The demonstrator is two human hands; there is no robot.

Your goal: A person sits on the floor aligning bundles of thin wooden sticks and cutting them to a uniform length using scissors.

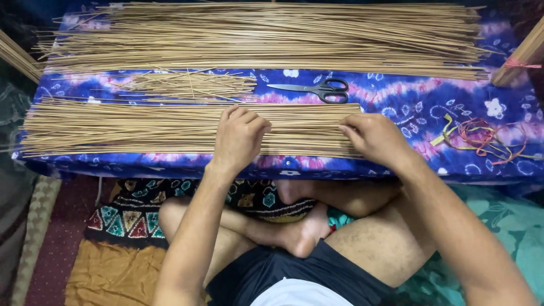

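You sit cross-legged at a low bench draped in a blue and purple tie-dye cloth [396, 105]. Your left hand [241, 136] rests palm-down on the near layer of thin sticks [124, 127], fingers curled and pressing on the middle of the layer; it grips nothing, and appears to pin the sticks flat so they do not roll. Your right hand [374, 136] sits at the right end of the same layer, fingertips bent against the stick ends, which line up fairly evenly there; this hand also closes on nothing that I can see. The layer lies along the near edge of the bench, running left to right, within easy reach of both hands.

Further back, a much larger heap of longer sticks [266, 37] spans the far side. Between the two lies a small loose scatter of short sticks [187, 85] and, just right of it, black-handled scissors [314, 89], blades closed and pointing left. A tangle of coloured rubber bands [479, 136] sits on the cloth, right of your right hand. A tied bundle [518, 59] leans in at the far right corner.
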